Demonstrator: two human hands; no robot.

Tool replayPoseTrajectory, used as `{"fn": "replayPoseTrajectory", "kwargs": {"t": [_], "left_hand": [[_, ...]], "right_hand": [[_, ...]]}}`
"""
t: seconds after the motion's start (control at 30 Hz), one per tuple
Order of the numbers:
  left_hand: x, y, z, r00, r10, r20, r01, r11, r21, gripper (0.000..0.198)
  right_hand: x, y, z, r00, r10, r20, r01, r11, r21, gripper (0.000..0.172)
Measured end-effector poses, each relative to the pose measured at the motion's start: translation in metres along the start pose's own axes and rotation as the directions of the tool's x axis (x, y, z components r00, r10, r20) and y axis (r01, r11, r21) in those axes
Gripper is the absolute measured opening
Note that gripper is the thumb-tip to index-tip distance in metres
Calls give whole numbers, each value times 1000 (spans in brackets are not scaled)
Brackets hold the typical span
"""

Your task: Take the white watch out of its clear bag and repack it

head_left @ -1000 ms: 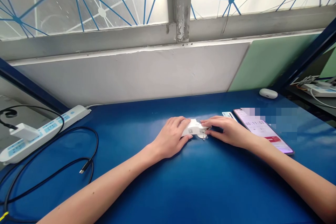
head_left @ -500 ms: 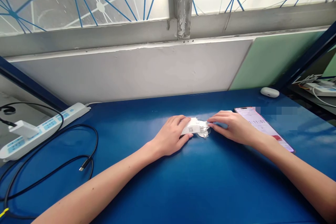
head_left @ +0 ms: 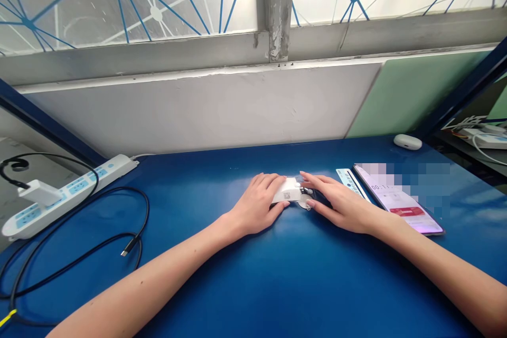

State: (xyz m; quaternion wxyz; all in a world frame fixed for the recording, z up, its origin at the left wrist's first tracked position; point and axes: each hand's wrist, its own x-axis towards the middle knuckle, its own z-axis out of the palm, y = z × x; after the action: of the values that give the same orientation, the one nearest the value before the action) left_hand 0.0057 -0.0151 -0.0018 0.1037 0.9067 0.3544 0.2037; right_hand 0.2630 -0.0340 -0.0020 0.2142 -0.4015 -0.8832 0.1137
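Note:
On the blue tabletop, my left hand (head_left: 259, 203) is closed around a small white box (head_left: 292, 190) with a square printed code on its near face. The thumb is along the near side and the fingers lie over the far side. At the box's right end sits a clear, rounded plastic piece (head_left: 304, 202), with something small and dark beside it that I cannot make out. My right hand (head_left: 340, 200) is at that same end with thumb and fingers apart, its fingertips close to the clear piece. Whether they touch it is hard to tell.
Right of my right hand lie a printed card (head_left: 351, 182) and a lit phone (head_left: 400, 203). A white rounded case (head_left: 407, 142) sits at the back right. On the left, a power strip (head_left: 73, 190) holds a white plug (head_left: 39, 193), near a looped black cable (head_left: 146, 206).
My right hand has moved slightly left to the box's end and its fingers have spread. The printed card beside the phone now shows more. My left hand stays on the box.

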Motion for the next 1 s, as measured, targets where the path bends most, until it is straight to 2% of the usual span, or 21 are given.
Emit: {"fn": "replayPoseTrajectory", "kwargs": {"t": [0.1,0.17,0.37,0.43,0.53,0.63,0.7,0.77,0.83,1.0], "left_hand": [[1,1,0,1000,-22,20,22,1000,-1,44],[1,1,0,999,-30,29,30,1000,0,45],[0,-1,3,999,-21,38,21,1000,10,45],[-1,-2,4,998,-21,61,20,1000,21,48],[0,-2,4,991,-31,129,24,998,58,54],[3,-1,0,979,-52,199,33,995,98,59],[4,0,-2,973,-55,225,31,994,109,60],[4,1,-3,971,-48,235,22,993,115,59],[3,2,-3,972,-45,231,16,992,124,58],[1,7,-1,971,-48,234,22,993,115,62]], "right_hand": [[2,7,-3,997,-35,-68,31,998,-51,35],[2,8,-3,995,-54,-85,48,996,-71,28],[1,-6,2,997,-82,12,82,996,-38,27],[1,-10,3,996,-78,49,81,995,-55,30],[0,-10,4,996,-71,45,75,991,-108,34],[1,-5,4,998,-55,-28,50,986,-158,34],[1,-1,3,990,9,-139,-35,983,-182,34],[2,1,3,960,97,-261,-149,970,-190,32],[2,1,4,937,142,-318,-207,962,-180,26],[3,-8,10,980,-16,-198,-15,988,-151,25]]}}
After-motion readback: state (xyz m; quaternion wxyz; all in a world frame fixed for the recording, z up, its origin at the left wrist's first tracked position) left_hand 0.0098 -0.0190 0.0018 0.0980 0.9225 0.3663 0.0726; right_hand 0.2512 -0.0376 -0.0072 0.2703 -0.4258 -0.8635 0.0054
